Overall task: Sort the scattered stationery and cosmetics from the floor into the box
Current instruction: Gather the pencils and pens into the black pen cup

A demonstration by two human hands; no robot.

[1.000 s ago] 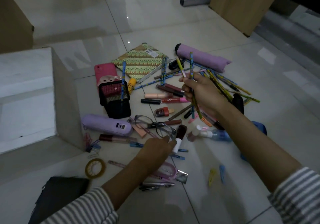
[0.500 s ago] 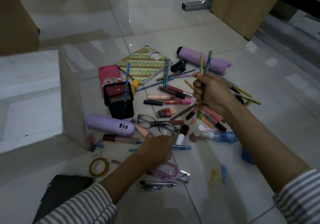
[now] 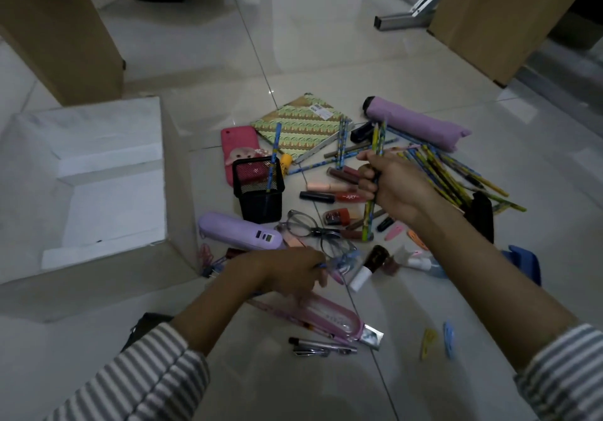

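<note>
Above the floor (image 3: 310,45), the right hand (image 3: 396,189) now grips lifted pencils (image 3: 378,136), ready for the box (image 3: 177,192); the left hand (image 3: 284,274) has an unclear grip.

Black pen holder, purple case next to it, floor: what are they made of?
Black pen holder: metal wire mesh, probably, matte black; the pink item behind shows through its grid.
Purple case: likely hard plastic, smooth satin shell with rounded ends and a small inset window.
Floor: glazed ceramic or stone tile, glossy; grout lines and reflections show.

Lilac umbrella (image 3: 417,125), pink phone (image 3: 238,141)
</note>
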